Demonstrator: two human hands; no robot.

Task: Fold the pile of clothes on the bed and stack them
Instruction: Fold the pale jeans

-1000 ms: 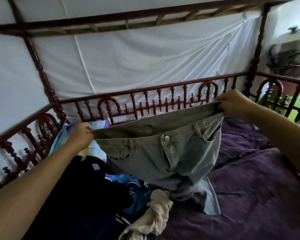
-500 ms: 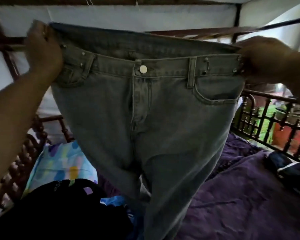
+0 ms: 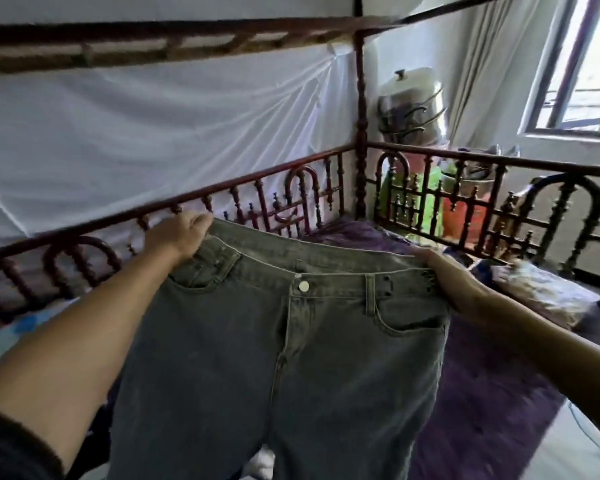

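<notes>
Purple bedspread (image 3: 482,403) below, left hand (image 3: 177,237) and right hand (image 3: 447,285) gripping jeans (image 3: 274,358) waistband

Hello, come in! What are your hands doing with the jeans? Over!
Left hand grips one waistband end, right hand the other. Jeans held up, spread, not yet folded. Nothing blocking.

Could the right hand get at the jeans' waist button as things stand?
Probably yes: the button faces the person, uncovered, along the same waistband. But the right hand grips the waistband's end and would have to let go, leaving the jeans to the left hand.
</notes>
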